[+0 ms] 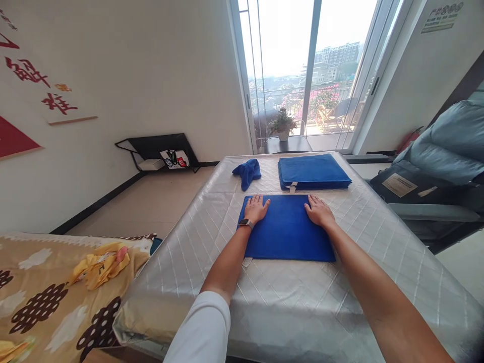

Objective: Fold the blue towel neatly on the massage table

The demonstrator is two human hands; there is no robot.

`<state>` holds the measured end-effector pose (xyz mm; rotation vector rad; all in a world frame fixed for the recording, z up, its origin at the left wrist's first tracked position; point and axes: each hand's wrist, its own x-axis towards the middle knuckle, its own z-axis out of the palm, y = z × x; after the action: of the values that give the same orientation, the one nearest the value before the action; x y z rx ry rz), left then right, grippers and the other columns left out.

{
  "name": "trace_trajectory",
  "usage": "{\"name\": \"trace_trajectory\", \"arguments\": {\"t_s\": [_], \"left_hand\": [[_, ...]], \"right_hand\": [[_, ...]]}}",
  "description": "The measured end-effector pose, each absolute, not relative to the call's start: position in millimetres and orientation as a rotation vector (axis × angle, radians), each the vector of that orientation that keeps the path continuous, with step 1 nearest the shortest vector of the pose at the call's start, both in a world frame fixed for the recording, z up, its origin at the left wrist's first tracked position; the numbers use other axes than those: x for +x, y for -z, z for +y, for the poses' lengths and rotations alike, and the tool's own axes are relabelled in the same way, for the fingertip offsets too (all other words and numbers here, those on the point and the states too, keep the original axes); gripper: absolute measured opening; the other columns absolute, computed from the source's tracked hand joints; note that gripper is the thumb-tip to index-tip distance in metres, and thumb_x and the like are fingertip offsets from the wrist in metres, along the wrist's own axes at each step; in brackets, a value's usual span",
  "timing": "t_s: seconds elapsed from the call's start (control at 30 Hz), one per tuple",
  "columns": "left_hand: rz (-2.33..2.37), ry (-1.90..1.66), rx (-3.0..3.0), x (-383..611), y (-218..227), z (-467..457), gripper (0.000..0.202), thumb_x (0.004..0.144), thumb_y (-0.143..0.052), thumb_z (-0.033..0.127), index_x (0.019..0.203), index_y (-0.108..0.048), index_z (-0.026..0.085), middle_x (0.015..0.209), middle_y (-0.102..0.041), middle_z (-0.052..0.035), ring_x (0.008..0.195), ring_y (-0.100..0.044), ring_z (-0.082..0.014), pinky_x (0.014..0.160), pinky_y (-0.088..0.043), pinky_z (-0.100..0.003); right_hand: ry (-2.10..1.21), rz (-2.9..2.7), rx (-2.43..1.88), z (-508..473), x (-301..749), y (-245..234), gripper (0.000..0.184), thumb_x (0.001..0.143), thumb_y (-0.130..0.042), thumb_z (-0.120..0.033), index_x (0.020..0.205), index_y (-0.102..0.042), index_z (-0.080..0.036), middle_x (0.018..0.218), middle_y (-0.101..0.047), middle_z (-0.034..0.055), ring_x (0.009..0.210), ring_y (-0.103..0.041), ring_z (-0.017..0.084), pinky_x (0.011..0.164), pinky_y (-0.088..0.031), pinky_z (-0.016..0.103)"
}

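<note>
A blue towel [289, 232] lies flat in a rectangle on the silver quilted table cover [200, 242], a small white tag showing at its lower left corner. My left hand [257, 208] rests palm down on its upper left part, fingers stretched out. On the opposite side, my right hand [319, 210] lies flat over the upper right edge. Just beyond the right hand sits a stack of folded blue towels [313, 170] with white tags at its near edge. A crumpled blue cloth [248, 173] lies past my left hand.
A patterned bedspread [41, 302] with a yellow cloth [102, 264] on it is at the left. A grey armchair [442, 146] borders the table's right side. Behind the table stand a potted plant [283, 125] on a chair and a glass sliding door.
</note>
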<state>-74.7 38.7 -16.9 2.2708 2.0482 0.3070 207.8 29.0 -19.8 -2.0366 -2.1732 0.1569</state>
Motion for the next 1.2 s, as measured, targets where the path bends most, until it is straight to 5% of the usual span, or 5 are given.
{"name": "trace_trajectory", "arguments": {"t_s": [1.2], "left_hand": [[2.222, -0.446, 2.235, -98, 22, 35, 0.07, 0.103, -0.024, 0.055, 0.153, -0.04, 0.008, 0.162, -0.033, -0.0156, 0.151, -0.028, -0.0278, 0.124, -0.018, -0.046]], "right_hand": [[-0.173, -2.168, -2.047, 32, 209, 24, 0.067, 0.102, -0.021, -0.045, 0.161, -0.026, -0.011, 0.167, -0.023, 0.0081, 0.153, -0.02, 0.02, 0.125, -0.015, 0.036]]}}
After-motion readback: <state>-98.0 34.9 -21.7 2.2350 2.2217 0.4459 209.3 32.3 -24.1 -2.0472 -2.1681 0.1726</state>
